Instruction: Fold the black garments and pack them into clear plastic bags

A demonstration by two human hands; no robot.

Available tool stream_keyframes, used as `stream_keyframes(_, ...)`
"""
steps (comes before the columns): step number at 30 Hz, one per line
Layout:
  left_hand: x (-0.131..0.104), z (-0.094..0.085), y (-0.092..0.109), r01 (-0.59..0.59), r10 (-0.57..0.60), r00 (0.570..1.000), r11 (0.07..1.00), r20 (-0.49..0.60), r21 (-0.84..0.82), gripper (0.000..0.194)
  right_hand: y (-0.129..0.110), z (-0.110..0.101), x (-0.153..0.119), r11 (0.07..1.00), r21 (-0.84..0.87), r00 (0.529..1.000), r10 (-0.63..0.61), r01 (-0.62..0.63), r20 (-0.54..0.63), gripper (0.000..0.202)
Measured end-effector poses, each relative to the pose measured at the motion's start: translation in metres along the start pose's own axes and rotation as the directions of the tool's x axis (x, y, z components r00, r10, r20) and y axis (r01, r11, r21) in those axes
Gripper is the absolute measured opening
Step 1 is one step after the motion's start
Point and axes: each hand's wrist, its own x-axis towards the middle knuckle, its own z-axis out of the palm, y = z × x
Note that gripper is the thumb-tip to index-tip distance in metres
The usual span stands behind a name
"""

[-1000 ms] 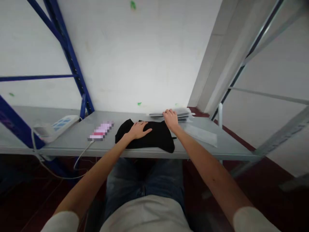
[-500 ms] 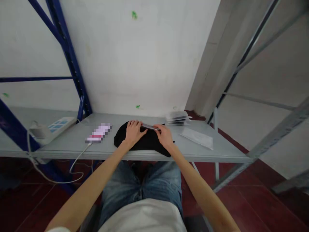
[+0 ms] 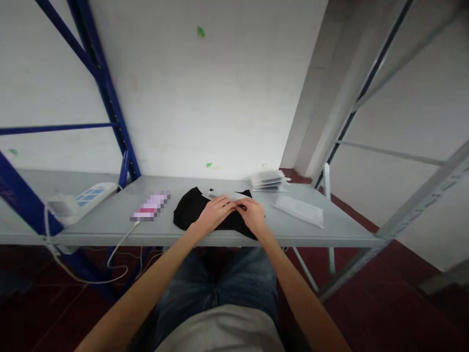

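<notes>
While both forearms are slanting inward from below, left hand is arching palm-down over pale packet, fingers pointing toward right hand. Right hand is bending inward, thumb and curled fingers pinching packet's near edge; cannot tell whether left grip is closing on it. Pale packet is lying over black cloth, near front edge of grey surface. Stacked packets are resting beyond right hand, flat white sleeve to right.
</notes>
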Motion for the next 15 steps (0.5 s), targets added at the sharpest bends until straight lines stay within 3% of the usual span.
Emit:
stream_keyframes(4, 0.001, -0.002, 0.0, 0.039, -0.04, 0.999, 0.999, -0.017, -0.002, 0.032, 0.002, 0.004, 0.001, 0.992, 0.109, 0.998, 0.061, -0.057, -0.036, 0.019)
stream_keyframes(8, 0.002, -0.006, -0.006, 0.001, -0.001, 1.0, 1.0, -0.002, 0.025, 0.034, 0.003, 0.002, 0.0, 0.985, 0.172, 0.996, 0.041, -0.026, -0.084, 0.014)
stream_keyframes(15, -0.016, -0.016, -0.043, 0.029, -0.017, 0.997, 0.988, -0.078, 0.152, 0.028, 0.002, -0.01, 0.004, 0.938, 0.345, 0.975, 0.047, 0.031, -0.216, 0.019)
